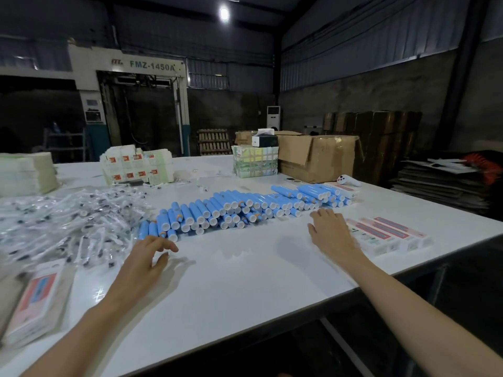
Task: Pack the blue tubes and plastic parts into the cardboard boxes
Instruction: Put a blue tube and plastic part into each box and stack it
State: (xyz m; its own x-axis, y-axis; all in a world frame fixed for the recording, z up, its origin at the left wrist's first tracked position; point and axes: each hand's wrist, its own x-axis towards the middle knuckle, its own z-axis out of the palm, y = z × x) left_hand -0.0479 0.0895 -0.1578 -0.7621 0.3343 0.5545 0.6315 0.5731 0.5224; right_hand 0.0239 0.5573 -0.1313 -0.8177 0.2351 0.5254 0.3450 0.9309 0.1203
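Dim workshop walls and a large machine stand behind a broad white bench [245, 281] that carries everything for the job. At 12 o'clock the blue tubes [231, 210] lie in a long heap, on their sides and overlapping, white caps mostly toward the person. At 10 o'clock a loose pile of plastic parts [68, 221] sits in clear wrappers. Small printed cartons [386, 235] lie side by side at 2 o'clock, and one more carton [35, 297] lies at 8 o'clock. A big corrugated box [318, 156] stands open at 1 o'clock, far back.

The left grip [147, 257] is a bare hand with loosely curled fingers and nothing in it, just short of the nearest tube ends at 11 o'clock. The right grip [330, 231] is spread flat and empty, low over the bench beside the cartons; whether it touches the surface I cannot tell.

The tubes look light and smooth, round enough to roll, and probably squeezable along the body. Taking one around the middle, or close to the stiffer cap end, should keep it from slipping or denting, and lifting from the top of the heap should avoid setting the rest rolling. The wrapped parts look light and slick, likely to slide, so a pinch on the part itself seems surer than on the film.
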